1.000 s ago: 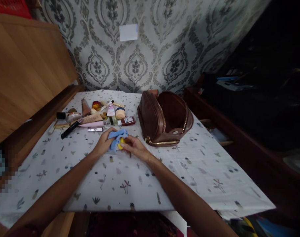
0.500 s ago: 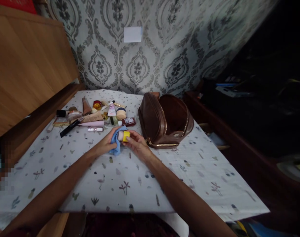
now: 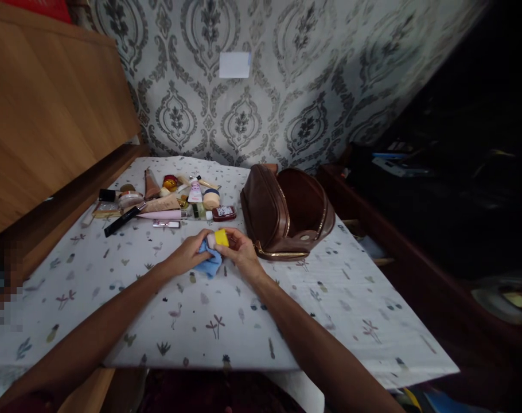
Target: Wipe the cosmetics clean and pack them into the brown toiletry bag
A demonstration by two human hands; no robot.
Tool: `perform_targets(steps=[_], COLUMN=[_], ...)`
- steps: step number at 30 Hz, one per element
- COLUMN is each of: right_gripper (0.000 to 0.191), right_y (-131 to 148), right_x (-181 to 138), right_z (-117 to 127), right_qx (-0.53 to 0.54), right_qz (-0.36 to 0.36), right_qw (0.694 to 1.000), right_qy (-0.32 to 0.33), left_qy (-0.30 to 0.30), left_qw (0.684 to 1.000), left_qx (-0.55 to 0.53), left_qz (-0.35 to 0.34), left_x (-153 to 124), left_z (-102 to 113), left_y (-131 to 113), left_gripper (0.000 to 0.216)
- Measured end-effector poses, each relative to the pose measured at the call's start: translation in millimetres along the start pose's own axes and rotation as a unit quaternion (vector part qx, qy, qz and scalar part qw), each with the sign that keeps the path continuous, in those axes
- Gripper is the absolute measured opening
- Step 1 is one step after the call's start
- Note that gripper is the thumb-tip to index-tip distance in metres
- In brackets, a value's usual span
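My right hand (image 3: pixel 242 253) is closed on the yellow cap end of a small jar (image 3: pixel 221 238), whose other end is pale and whitish. Bunched in my left hand (image 3: pixel 192 252) is a light blue cloth (image 3: pixel 209 263), pressed against the pale end of the jar. Both hands meet above the middle of the table. Right of them stands a brown toiletry bag (image 3: pixel 265 206) with its gold zipper undone and its lid folded back. Just behind the hands lies a small bottle of dark red liquid (image 3: pixel 224 213) with a white cap.
Cosmetics crowd the table's back left, among them a black tube (image 3: pixel 124 220), a pink tube (image 3: pixel 163 214), a jar with a dark blue lid (image 3: pixel 211 198) and a brown tube (image 3: pixel 151 183). A patterned cloth (image 3: pixel 170 344) covers the table. A wooden panel (image 3: pixel 58 109) rises at left.
The jar has turned so its yellow end tilts upward. The blue cloth has shifted from around the jar's pale end to hang lower beneath it. The bag and cosmetics have stayed put.
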State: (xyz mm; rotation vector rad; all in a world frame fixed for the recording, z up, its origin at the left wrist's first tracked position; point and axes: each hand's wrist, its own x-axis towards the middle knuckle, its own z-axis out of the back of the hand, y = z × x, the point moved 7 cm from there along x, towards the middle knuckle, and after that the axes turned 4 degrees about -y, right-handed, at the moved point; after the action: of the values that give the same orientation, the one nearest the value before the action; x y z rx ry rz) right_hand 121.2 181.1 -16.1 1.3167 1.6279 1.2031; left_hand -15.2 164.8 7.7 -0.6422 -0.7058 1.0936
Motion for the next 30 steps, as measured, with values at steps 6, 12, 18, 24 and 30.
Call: perform_targets(steps=[6, 12, 18, 24, 30], right_gripper=[0.056, 0.046, 0.044, 0.037, 0.031], right_y=[4.5, 6.3, -3.2, 0.7, 15.0], right_x=[-0.1, -0.3, -0.4, -6.9, -12.7], right_z=[2.2, 9.1, 3.1, -1.0, -3.7], right_qx=[-0.025, -0.011, -0.059, -0.202, -0.359], right_qz=[0.012, 0.035, 0.024, 0.104, 0.199], right_qw=[0.999, 0.997, 0.997, 0.974, 0.912], right_qy=[-0.022, -0.067, -0.037, 0.001, 0.008], left_qy=[-0.005, -0.087, -0.134, -0.053, -0.031], left_qw=[1.0, 0.996, 0.99, 0.997, 0.992], left_qx=[-0.011, -0.001, -0.036, 0.042, 0.119], left_qz=[-0.013, 0.014, -0.003, -0.034, -0.038], left_x=[1.7, 2.1, -1.0, -2.3, -1.9], left_z=[-1.7, 16.0, 24.0, -2.7, -3.7], left_y=[0.7, 6.0, 1.1, -5.1, -2.6], left_gripper=[0.019, 0.019, 0.038, 0.055, 0.039])
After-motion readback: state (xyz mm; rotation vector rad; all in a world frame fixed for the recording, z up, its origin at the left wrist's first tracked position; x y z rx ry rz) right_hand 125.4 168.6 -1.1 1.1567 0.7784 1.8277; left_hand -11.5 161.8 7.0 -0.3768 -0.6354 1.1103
